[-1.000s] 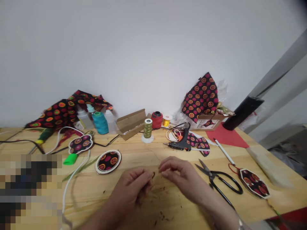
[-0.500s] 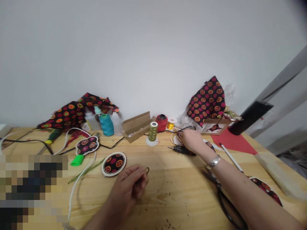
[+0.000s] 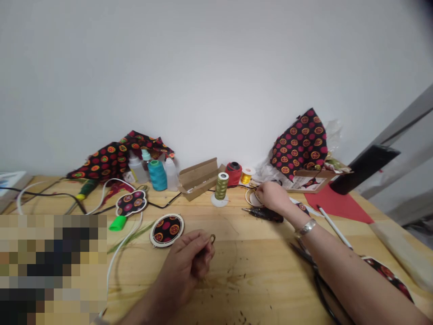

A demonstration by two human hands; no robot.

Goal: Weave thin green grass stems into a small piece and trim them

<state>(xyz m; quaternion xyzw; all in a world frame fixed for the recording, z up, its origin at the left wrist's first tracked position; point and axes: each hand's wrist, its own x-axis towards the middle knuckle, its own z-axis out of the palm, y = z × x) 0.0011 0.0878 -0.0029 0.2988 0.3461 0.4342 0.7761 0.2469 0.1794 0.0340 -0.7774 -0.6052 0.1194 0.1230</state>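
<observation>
My left hand (image 3: 189, 259) is closed in a pinch over the middle of the table, with a small olive-gold loop (image 3: 213, 238) poking out past the fingertips. Just left of it lies a round pale-rimmed piece (image 3: 168, 229) covered in dark patterned fabric. Farther off, my right hand (image 3: 273, 197) is bent down with its fingers together at a small white round holder (image 3: 254, 197); what the fingertips grip is hidden. Below that hand rests a black pen-like tool with a metal tip (image 3: 262, 213). Black-handled scissors (image 3: 320, 284) lie partly under my right forearm.
Along the wall stand a green thread spool (image 3: 222, 186), a teal thread cone (image 3: 157, 175), a red spool (image 3: 233, 174) and an open cardboard box (image 3: 199, 178). A white cable (image 3: 113, 266) crosses the left side. A white pen (image 3: 334, 228) lies right.
The view has swung slightly left, so everything sits farther right in the picture. My right hand stays by the white holder. The left hand keeps its pinch on the loop.
</observation>
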